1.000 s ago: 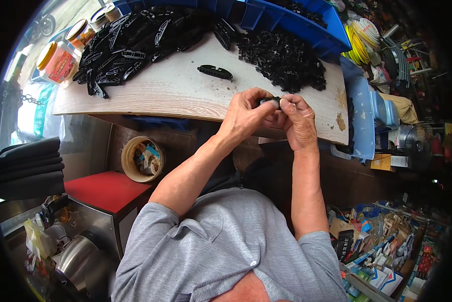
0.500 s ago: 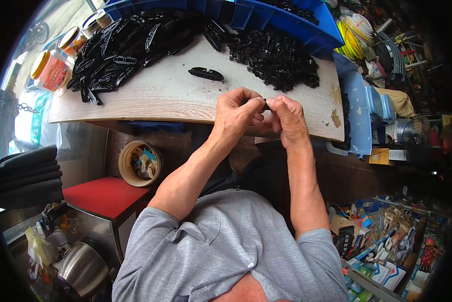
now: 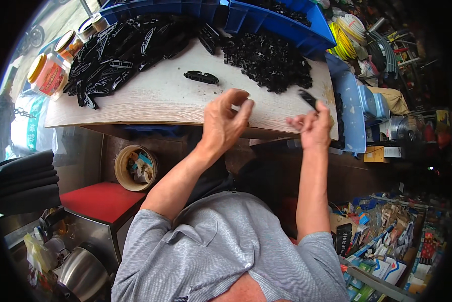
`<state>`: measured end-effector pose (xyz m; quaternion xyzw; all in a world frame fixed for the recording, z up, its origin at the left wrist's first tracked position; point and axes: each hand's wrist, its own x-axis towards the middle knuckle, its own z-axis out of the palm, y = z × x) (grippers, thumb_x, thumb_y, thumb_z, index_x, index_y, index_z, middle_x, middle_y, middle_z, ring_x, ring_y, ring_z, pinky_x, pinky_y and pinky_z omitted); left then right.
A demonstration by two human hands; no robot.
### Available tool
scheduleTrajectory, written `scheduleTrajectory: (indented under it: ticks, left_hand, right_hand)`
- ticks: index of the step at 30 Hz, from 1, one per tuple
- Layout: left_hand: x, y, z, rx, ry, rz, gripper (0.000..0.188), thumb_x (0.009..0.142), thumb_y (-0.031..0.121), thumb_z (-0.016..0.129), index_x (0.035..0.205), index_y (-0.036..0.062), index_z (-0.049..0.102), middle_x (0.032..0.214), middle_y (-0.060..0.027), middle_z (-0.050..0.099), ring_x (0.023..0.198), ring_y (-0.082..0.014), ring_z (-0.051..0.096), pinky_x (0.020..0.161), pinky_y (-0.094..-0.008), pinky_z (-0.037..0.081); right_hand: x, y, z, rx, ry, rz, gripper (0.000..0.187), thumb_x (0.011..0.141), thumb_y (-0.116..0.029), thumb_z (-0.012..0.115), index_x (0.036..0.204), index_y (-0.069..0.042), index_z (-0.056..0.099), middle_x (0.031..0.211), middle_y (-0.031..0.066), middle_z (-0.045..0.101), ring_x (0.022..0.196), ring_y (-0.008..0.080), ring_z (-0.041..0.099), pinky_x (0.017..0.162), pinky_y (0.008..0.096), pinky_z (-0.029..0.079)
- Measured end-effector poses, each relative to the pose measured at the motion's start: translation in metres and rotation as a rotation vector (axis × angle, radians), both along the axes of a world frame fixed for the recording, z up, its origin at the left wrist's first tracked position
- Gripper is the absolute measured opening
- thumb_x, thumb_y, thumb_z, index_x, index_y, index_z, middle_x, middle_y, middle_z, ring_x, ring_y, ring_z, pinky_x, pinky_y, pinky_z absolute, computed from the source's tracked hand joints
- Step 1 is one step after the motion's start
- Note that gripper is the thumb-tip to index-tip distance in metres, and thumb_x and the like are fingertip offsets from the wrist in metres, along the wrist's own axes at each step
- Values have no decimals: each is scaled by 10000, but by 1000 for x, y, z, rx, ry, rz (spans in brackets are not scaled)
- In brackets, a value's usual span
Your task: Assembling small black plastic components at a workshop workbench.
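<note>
Pinching a blurred black piece point(image 3: 308, 98) in the right hand point(image 3: 315, 126), over the right of the pale tabletop point(image 3: 135, 103). Curving the left hand point(image 3: 223, 118) over its front edge, parting thumb and forefinger narrowly. Facing a blue bin point(image 3: 281, 29), with a red-topped cabinet point(image 3: 102, 199) at left.

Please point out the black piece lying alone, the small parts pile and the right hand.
Black piece point(image 3: 201, 78): head view, middle of its body.
Small parts pile point(image 3: 267, 61): head view, centre of the heap.
Right hand point(image 3: 315, 129): head view, its middle.
</note>
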<state>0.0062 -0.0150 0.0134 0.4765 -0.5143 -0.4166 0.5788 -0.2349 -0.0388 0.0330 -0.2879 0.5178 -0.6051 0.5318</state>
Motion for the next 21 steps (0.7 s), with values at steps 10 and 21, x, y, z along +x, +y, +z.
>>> scheduleTrajectory:
  ticks: [10,21]
  left_hand:
    - [82,-49,-15,-323,-1104,286,269,809,135,692,1076,107,677,1115,-92,673,1110,-324,589,925,-433,448]
    - [82,-42,-12,-370,-1060,199,227,768,87,697,991,125,682,950,-61,682,936,-288,625,823,-402,476]
  right_hand:
    - [-15,-9,13,176,250,-69,325,833,-240,761,993,1,612,457,31,427,431,223,554,561,440,599]
    - [35,-46,21,420,570,115,280,838,-286,758,994,-69,676,488,-3,437,419,141,543,413,311,512]
